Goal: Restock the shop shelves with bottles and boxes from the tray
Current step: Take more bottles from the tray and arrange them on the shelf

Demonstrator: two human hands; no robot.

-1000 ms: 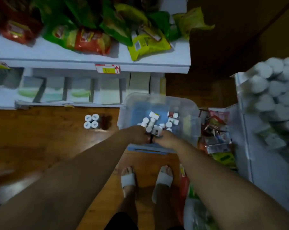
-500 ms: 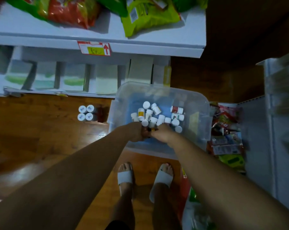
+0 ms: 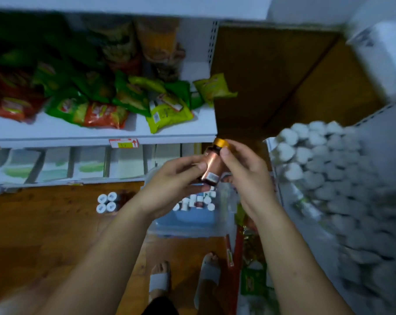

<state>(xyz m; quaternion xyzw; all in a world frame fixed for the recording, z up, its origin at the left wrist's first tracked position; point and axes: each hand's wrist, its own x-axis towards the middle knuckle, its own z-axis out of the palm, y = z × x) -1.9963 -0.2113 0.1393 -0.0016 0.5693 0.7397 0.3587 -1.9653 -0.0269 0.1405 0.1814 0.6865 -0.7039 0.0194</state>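
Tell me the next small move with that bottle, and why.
Probably loosen the left-hand grip and let the right-hand grip carry the bottle toward the right shelf. Both hold it above the tray, gold cap on. The rows of white caps there suggest bottles belong on that shelf, though no free slot shows.

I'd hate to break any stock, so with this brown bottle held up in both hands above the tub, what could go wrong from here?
The brown bottle is tilted and held by the fingertips of the left hand and right hand. A slip would likely drop it into the tray below. Four white-capped bottles stand loose on the floor beside the tray, so a step could knock them over. The white-capped stock on the right looks tightly packed, and squeezing one in may topple neighbours.
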